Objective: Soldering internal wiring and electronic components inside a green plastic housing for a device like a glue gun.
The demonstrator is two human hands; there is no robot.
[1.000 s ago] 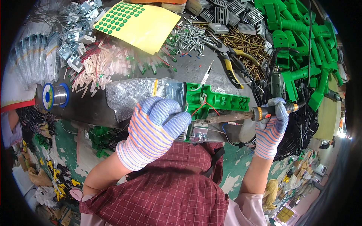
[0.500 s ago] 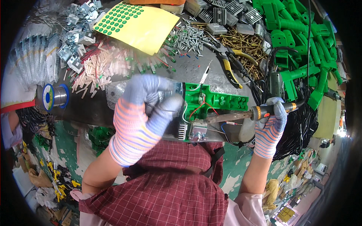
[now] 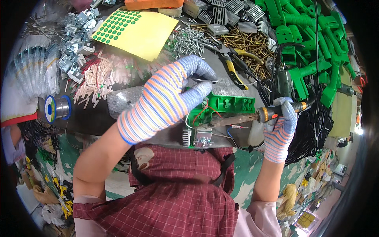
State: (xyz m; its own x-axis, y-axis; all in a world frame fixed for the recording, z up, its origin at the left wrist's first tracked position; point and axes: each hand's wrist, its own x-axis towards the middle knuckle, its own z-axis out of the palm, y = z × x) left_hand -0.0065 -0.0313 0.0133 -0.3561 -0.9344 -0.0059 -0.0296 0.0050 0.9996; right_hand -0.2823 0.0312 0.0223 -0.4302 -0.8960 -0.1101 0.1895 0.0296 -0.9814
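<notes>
My gloved left hand [image 3: 169, 89] is over the left part of an open green plastic housing half [image 3: 233, 103], thumb and forefinger pinched on a thin, pale wire [image 3: 209, 81], mostly hidden by the fingers. In my gloved right hand [image 3: 282, 124] is a soldering iron [image 3: 268, 114], its shaft pointing left across the housing's near side. The shaft's end lies close to a silvery metal bracket [image 3: 203, 137]. Red and white wires run inside the housing, and a finned heat sink [image 3: 186, 138] sits at its left near corner. A blue wire [image 3: 229, 132] lies to the right of the bracket.
Yellow-handled pliers [image 3: 233, 73] lie beyond the housing, near brass screws [image 3: 252, 47] and silver screws [image 3: 187, 41]. Green housings [image 3: 308, 51] pile up at right. A solder spool [image 3: 58, 107], white connectors [image 3: 94, 81] and a yellow sticker sheet [image 3: 146, 33] are at left.
My left hand has moved right and up from the housing's left side, its fingers now pinched over the housing. The soldering iron has shifted slightly left in view and stays in my right hand.
</notes>
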